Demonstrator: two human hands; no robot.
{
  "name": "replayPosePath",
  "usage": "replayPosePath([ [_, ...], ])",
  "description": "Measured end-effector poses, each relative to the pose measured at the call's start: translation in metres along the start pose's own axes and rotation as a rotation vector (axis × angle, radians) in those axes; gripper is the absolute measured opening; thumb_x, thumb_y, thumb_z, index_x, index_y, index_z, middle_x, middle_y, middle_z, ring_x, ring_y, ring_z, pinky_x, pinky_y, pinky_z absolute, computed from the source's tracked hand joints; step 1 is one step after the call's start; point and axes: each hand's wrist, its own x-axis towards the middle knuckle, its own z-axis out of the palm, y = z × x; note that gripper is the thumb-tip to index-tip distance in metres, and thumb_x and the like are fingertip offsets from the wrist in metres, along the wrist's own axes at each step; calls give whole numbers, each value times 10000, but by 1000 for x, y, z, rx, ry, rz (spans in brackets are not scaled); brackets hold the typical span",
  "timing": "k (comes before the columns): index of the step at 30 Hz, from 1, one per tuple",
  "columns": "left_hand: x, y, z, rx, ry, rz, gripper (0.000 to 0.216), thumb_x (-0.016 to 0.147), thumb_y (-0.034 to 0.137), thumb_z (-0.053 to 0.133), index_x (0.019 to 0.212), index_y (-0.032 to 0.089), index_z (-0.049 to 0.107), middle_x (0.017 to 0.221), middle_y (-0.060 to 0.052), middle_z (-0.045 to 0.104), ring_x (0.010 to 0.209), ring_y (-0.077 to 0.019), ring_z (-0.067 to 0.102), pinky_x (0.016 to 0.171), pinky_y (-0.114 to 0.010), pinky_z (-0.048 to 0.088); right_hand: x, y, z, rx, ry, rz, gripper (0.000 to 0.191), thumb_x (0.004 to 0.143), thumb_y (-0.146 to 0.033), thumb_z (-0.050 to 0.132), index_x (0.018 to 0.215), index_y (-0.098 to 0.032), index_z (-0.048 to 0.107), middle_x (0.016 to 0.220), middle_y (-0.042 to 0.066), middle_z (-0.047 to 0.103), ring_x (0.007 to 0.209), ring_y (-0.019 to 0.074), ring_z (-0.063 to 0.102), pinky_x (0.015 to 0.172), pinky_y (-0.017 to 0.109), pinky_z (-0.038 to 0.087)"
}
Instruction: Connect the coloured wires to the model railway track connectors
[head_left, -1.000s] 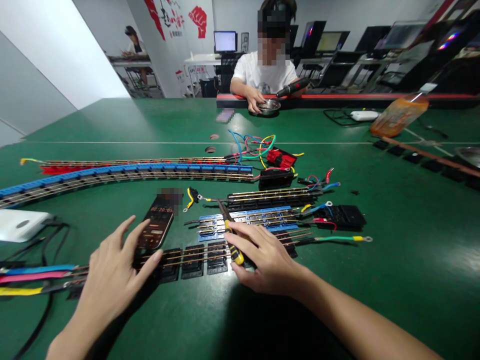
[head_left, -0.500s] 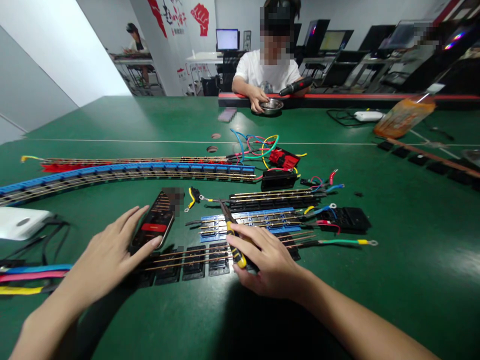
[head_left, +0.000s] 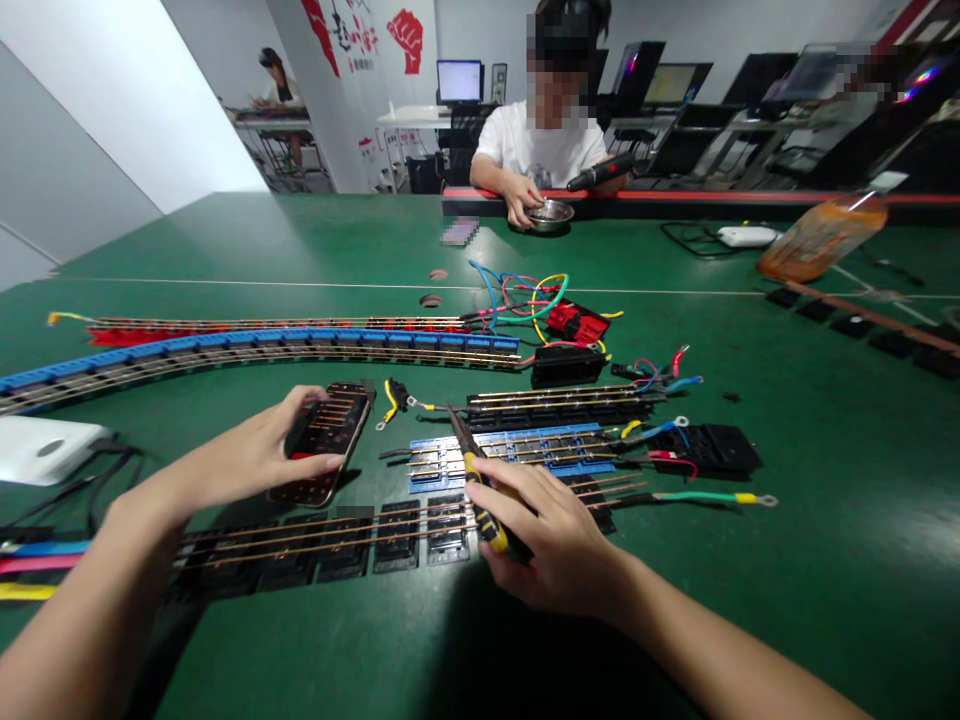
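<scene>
My left hand [head_left: 266, 452] rests on a black phone [head_left: 330, 440] lying on the green table [head_left: 787, 580], fingers curled around its left edge and thumb on the screen. My right hand [head_left: 547, 535] is closed on a screwdriver [head_left: 480, 490] with a yellow and black handle, its tip pointing away over a blue rail block [head_left: 510, 452]. A row of black rail blocks with copper strips [head_left: 337, 535] lies just in front of both hands. More black blocks [head_left: 562, 405] with coloured wires sit behind the blue one.
Long curved blue, black and red rails [head_left: 262, 345] stretch to the left. A white box [head_left: 41, 448] and cables lie at the far left. A tangle of coloured wires [head_left: 525, 290] sits mid-table. Across the table a person [head_left: 547, 150] holds a tool over a metal bowl [head_left: 550, 212].
My left hand moved forward from hovering above the black rail blocks and took hold of the phone. The right hand stayed on the screwdriver.
</scene>
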Motion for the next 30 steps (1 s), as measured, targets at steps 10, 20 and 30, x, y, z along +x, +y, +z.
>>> replayPosePath([
  [10, -9, -10, 13, -31, 6, -10, 892, 758, 730, 558, 1436, 202, 319, 1511, -133, 386, 1343, -318, 428, 1127, -480, 331, 3, 0, -2, -10, -53, 0, 454, 843, -238, 512, 1292, -179, 481, 1321, 149, 589, 1149, 241, 606, 875, 385, 542],
  [20, -9, -20, 18, 17, 31, -3, 942, 750, 743, 553, 1474, 188, 316, 1529, -112, 378, 1362, -303, 416, 1151, -466, 312, -2, 4, 1, -44, -28, -45, 484, 852, -243, 493, 1327, -157, 461, 1304, 171, 581, 1221, 239, 555, 860, 373, 539],
  [30, -4, -23, 22, 140, 50, 51, 924, 753, 746, 542, 1502, 250, 327, 1561, -93, 322, 1400, -324, 360, 1154, -501, 293, -4, 4, 1, -42, -45, -37, 509, 849, -251, 493, 1349, -163, 456, 1325, 161, 573, 1202, 242, 558, 884, 380, 532],
])
